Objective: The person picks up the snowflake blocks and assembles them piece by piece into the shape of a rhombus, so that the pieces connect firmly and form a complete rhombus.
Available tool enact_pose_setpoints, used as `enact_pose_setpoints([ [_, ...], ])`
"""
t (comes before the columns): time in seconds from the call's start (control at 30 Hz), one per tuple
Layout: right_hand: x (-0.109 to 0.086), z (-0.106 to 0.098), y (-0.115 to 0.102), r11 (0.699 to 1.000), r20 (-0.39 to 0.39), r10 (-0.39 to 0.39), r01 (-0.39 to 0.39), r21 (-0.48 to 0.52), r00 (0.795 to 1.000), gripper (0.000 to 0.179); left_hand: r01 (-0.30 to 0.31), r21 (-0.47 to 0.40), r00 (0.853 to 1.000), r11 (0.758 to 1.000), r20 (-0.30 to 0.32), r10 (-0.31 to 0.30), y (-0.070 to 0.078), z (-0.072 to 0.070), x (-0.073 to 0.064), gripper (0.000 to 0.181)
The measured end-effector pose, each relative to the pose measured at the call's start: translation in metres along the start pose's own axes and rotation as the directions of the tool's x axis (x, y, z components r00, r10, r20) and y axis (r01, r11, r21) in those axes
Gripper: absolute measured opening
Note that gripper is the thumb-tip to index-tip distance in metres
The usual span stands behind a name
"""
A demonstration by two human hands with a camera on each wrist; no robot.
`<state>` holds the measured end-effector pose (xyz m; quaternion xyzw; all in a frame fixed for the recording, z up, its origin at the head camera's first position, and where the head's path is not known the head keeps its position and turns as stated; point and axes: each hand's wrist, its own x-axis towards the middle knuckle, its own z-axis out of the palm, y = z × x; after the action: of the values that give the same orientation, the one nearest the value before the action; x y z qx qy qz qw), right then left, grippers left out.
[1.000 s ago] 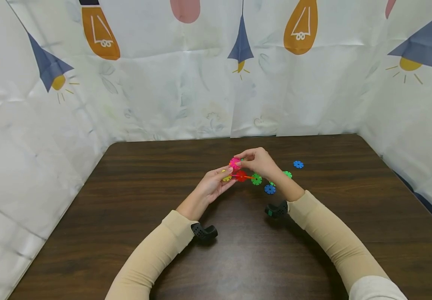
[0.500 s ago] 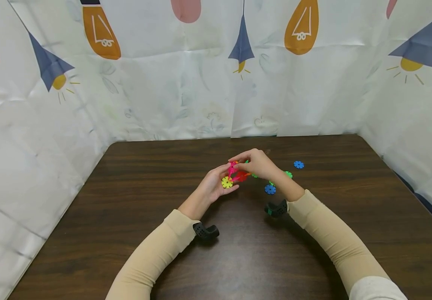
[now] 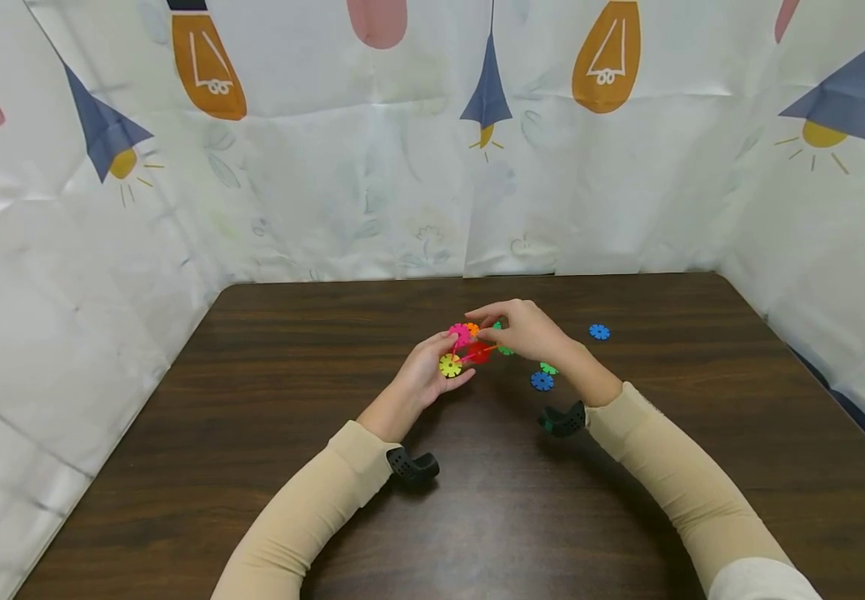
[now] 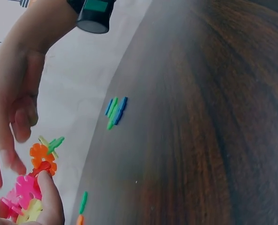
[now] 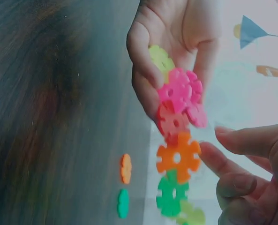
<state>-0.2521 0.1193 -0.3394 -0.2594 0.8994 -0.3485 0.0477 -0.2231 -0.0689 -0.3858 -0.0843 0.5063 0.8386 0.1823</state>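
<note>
Your left hand (image 3: 419, 373) holds the chain of notched, multicoloured plastic discs (image 5: 180, 143) above the dark wood-grain table (image 3: 492, 517), likely steadying it; your right hand (image 3: 528, 330), thumb and forefinger apart, is beside it, contact unclear.

One flower disc (image 5: 177, 90) is hot pink, the wood-grained table (image 3: 492, 483) dark brown.

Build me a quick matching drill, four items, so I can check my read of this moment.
1. left hand
2. linked orange disc
3. farther blue disc
4. table

A. lying loose on the table
B. dark brown
C. gripping the linked discs
D. between linked red disc and linked green disc

Pairs: 1-C, 2-D, 3-A, 4-B
</note>
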Motion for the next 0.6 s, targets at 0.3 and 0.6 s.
enact_pose_setpoints([
  [0.3, -0.015, -0.012, 0.018, 0.999, -0.028, -0.048, 0.049, 0.018, 0.998, 0.035, -0.001, -0.014, 0.998, 1.0, -0.069, 0.0, 0.007, -0.005, 0.001, 0.047],
  [0.6, -0.035, -0.023, 0.056, 0.988, -0.049, -0.075, 0.081, 0.132, 0.996, 0.029, -0.014, -0.025, 0.993, 1.0, -0.12, 0.011, 0.01, -0.009, 0.001, 0.04],
])
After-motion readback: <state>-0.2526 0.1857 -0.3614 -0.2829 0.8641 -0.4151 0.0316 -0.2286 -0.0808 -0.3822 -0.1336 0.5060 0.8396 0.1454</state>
